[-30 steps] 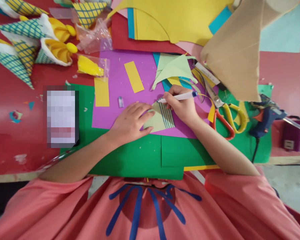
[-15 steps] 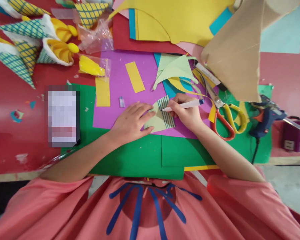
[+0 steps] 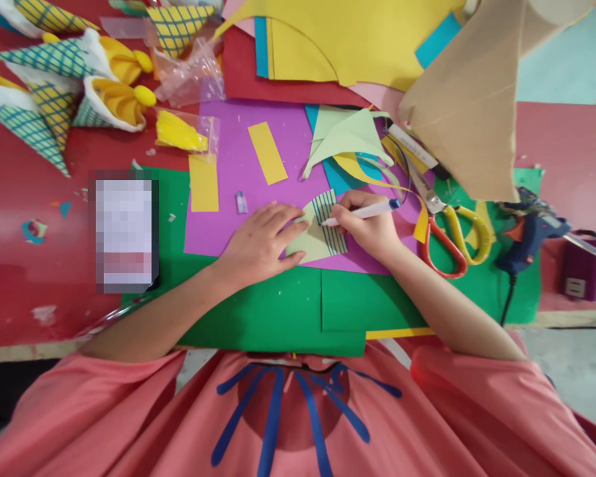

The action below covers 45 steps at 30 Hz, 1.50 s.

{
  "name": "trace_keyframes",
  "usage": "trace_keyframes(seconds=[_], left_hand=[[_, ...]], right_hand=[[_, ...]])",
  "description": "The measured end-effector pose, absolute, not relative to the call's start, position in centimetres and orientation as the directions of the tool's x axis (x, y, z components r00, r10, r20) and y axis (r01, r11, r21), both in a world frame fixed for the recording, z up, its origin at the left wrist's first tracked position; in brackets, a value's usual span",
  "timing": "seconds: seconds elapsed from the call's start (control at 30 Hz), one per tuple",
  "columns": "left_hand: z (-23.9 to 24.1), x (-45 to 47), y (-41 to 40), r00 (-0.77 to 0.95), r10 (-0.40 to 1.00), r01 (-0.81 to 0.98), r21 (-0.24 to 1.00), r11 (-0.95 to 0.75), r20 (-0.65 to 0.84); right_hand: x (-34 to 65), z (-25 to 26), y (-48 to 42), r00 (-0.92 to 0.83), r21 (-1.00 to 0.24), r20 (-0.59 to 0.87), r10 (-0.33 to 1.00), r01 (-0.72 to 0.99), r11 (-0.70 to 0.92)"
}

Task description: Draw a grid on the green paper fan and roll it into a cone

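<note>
Paper cutout (image 3: 305, 240): on a larger sheet (image 3: 208, 235), left end under the left hand (image 3: 261, 242), right end at the right hand (image 3: 370, 225)
Pen (image 3: 365, 212): in the right hand, tip at the cutout
Scissors (image 3: 433, 201): right of the right hand
Glue gun (image 3: 526, 238): right of the scissors
Cones (image 3: 54, 58): far left of the desk (image 3: 561, 146)
Cardboard (image 3: 467, 112): behind the scissors

A pale green paper piece (image 3: 308, 242), its right part striped with dark, roughly parallel lines and its left part plain where visible, lies flat on a purple sheet (image 3: 203, 232), while a white, blue-ended marker (image 3: 367, 212) slants above it, tip down at the stripes.
</note>
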<state>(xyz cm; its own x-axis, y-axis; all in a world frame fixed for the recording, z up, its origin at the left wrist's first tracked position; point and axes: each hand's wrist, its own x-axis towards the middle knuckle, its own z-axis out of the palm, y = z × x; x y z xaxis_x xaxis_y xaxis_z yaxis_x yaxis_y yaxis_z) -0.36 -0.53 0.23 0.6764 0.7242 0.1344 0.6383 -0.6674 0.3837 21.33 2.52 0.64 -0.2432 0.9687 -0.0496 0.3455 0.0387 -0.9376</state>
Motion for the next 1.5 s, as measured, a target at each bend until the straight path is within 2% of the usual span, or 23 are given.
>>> trace_keyframes(seconds=[0.17,0.33,0.53,0.9,1.03,1.2,1.5], left_hand=[[0.1,-0.4,-0.6,0.678,0.721,0.644,0.356,-0.677,0.143],[0.0,-0.5,-0.6,0.679,0.721,0.636,0.383,-0.67,0.136],[0.1,-0.5,-0.6,0.686,0.716,0.654,0.323,-0.684,0.128],[0.2,-0.4,-0.6,0.679,0.725,0.64,0.392,-0.661,0.115],[0.2,-0.4,-0.6,0.681,0.724,0.645,0.376,-0.665,0.112],[0.1,-0.5,-0.6,0.69,0.709,0.642,0.331,-0.692,0.145],[0.1,-0.5,-0.5,0.696,0.701,0.632,0.33,-0.701,0.157]], right_hand=[[21.8,1.1,1.6,-0.296,-0.936,-0.088,0.951,0.35,0.023],[22.3,0.9,0.2,-0.211,-0.934,-0.105,0.972,0.357,-0.023],[22.2,0.5,0.1,-0.206,-0.94,-0.095,0.974,0.341,-0.02],[22.3,0.8,0.3,-0.269,-0.922,-0.078,0.96,0.387,0.034],[22.4,0.9,0.3,-0.322,-0.922,-0.06,0.945,0.381,0.071],[22.4,0.8,0.2,-0.27,-0.912,-0.063,0.961,0.406,0.054],[22.4,1.1,0.1,-0.375,-0.909,-0.02,0.927,0.394,0.139]])
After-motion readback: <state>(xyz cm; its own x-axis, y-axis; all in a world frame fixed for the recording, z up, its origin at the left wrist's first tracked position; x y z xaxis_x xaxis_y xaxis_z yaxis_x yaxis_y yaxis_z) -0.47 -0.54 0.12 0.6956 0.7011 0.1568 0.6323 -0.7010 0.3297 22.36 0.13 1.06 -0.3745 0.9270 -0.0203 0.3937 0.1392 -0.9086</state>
